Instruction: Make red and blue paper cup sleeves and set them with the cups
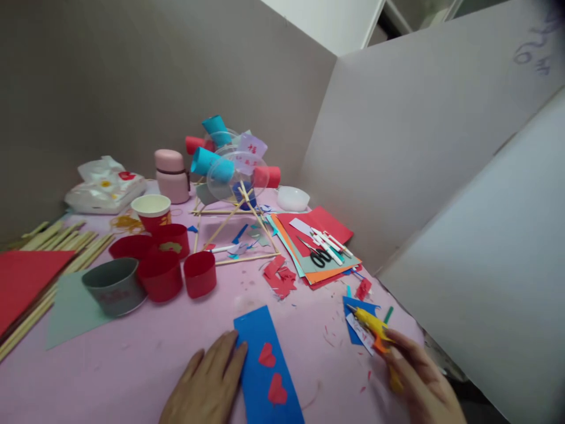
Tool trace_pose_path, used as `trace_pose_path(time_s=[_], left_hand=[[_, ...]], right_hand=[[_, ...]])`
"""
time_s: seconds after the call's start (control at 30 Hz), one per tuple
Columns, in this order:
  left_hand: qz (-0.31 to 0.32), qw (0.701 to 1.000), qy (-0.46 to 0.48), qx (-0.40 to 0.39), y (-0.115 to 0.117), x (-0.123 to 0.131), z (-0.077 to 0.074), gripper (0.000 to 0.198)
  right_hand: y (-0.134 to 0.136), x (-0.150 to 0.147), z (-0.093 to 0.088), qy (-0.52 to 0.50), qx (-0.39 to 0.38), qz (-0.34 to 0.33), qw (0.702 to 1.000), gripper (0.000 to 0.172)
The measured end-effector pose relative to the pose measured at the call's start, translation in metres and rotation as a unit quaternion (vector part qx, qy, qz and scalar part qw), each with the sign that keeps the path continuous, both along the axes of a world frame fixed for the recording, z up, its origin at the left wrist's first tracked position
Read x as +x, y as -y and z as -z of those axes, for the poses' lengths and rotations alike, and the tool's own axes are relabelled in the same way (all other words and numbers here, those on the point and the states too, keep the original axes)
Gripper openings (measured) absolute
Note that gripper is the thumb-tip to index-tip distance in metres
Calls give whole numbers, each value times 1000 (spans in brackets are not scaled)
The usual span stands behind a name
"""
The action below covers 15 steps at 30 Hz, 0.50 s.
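Observation:
My left hand (207, 383) lies flat on the pink table, fingers stretched out, its fingertips touching the left edge of a blue paper strip (267, 371) that carries two red hearts (272, 374). My right hand (419, 383) at the lower right is closed around a yellow and orange glue gun (373, 327), whose tip points up and left over a blue paper scrap (359, 315). The gun sits to the right of the strip, apart from it.
Red cups (165, 265) and a grey cup (115, 285) stand at the left. A ferris-wheel model of sticks and cups (232, 171) stands at the back. Stacked coloured paper with scissors (321, 256) and pens lies mid-right. Grey partition walls (419, 147) close in behind and right.

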<state>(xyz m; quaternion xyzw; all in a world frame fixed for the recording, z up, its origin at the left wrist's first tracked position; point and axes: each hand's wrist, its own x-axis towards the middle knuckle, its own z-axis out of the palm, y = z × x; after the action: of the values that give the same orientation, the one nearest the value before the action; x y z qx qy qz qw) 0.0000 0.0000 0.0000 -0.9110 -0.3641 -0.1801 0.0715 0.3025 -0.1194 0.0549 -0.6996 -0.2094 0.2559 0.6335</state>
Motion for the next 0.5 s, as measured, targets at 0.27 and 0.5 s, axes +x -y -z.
trace_pose_path(time_s=[0.27,0.5], left_hand=[[35,999,0,40,-8,-5,-5,55],[-30,968,227,-106,-11,-2,-28,38]], right_hand=[[-99,-82,7,7,-141,-431,891,24],[-120,-83,10,-108,-57,-408,905,34]])
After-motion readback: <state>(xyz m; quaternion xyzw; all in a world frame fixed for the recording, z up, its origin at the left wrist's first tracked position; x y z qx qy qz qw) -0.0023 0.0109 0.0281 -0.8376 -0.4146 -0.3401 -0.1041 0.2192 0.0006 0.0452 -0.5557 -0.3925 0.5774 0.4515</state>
